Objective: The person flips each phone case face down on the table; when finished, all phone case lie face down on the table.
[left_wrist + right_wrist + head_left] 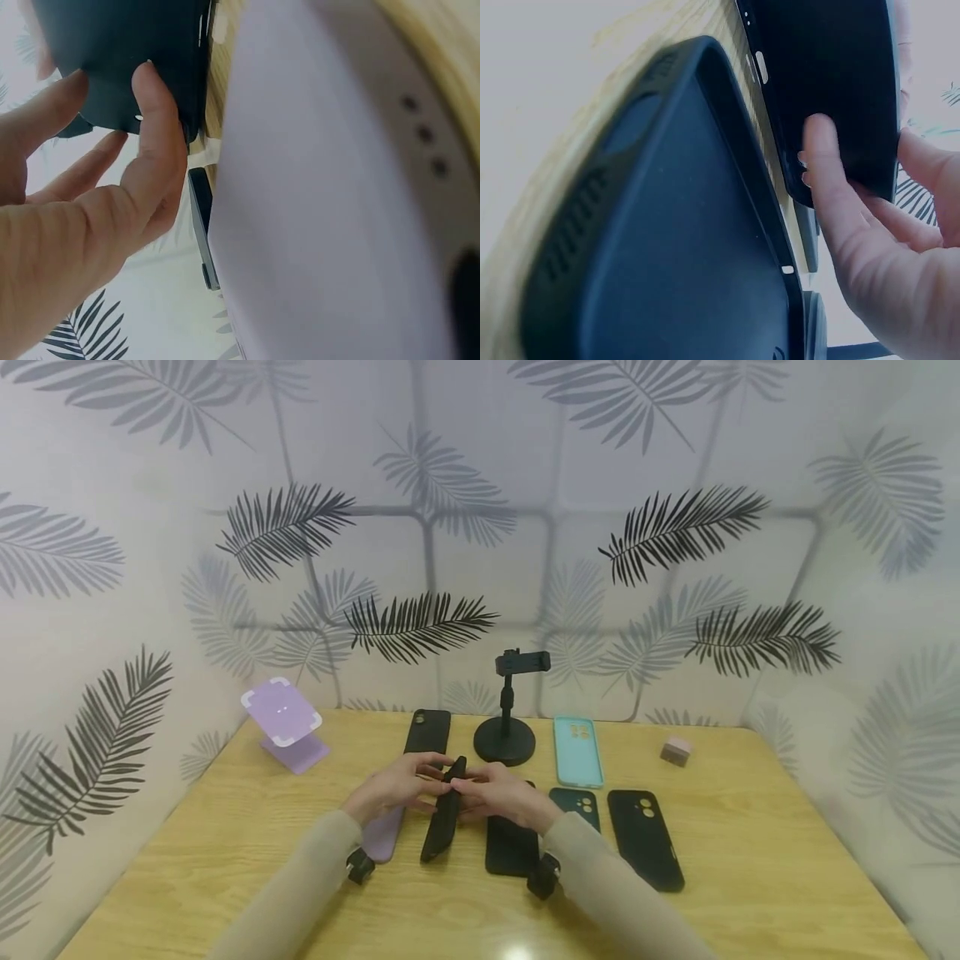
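Observation:
Both hands hold a black phone case (444,827) on its long edge at the middle of the table, its flat faces turned sideways. My left hand (392,787) grips its far end from the left, with fingertips spread on the back of the case (124,45) in the left wrist view. From the other side my right hand (512,795) pinches the same end, one finger lying along the inner face (832,67). Under the left wrist lies a lilac phone case (382,837). Below the right hand another black case (512,852) rests with its hollow side up.
Farther back lie a black case (431,727), a black phone stand (505,742) and a light-blue case (577,764). At right are a dark teal case (581,802), a black case (645,839) and a small pinkish block (676,750). A lilac stand (282,713) occupies the back left.

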A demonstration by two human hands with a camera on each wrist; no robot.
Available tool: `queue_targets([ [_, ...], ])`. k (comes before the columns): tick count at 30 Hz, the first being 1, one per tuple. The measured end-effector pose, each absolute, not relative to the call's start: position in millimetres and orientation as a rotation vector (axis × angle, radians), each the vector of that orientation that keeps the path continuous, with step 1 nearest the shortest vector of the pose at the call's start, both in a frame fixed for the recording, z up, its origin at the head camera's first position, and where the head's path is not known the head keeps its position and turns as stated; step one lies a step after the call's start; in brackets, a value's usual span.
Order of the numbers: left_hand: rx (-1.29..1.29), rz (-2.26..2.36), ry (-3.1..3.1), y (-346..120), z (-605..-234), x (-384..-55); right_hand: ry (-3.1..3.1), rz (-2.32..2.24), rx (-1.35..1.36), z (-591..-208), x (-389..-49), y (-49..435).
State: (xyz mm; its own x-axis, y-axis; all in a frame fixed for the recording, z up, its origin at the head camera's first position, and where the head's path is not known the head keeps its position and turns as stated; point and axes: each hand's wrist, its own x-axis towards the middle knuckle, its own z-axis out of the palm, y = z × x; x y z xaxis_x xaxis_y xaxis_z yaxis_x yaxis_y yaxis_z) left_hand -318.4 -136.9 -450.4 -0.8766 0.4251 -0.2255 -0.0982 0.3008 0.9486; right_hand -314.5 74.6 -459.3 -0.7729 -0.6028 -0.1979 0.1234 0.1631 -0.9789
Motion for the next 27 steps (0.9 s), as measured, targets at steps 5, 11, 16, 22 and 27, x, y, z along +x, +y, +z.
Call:
queue_targets([
  [5, 0.284, 1.498, 2.247, -133.3, -449.0, -318.0, 2.044, -1.661, -0.387, -459.1, -312.3, 75.8],
  [11, 0.267, 1.327, 2.377, -130.3, -448.7, -315.0, 2.119, -1.624, -0.328, -459.4, -308.9, 78.2],
  [16, 0.296, 1.254, 2.436, -130.3, -448.0, -311.8, 2.182, -1.592, -0.285, -458.7, -307.5, 79.8],
  [22, 0.307, 1.110, 2.547, -129.4, -444.8, -309.5, 2.219, -1.554, -0.277, -457.1, -305.6, 79.3],
  [27, 0.317, 0.967, 2.640, -130.7, -444.8, -308.7, 2.244, -1.538, -0.303, -460.2, -304.6, 79.1],
])
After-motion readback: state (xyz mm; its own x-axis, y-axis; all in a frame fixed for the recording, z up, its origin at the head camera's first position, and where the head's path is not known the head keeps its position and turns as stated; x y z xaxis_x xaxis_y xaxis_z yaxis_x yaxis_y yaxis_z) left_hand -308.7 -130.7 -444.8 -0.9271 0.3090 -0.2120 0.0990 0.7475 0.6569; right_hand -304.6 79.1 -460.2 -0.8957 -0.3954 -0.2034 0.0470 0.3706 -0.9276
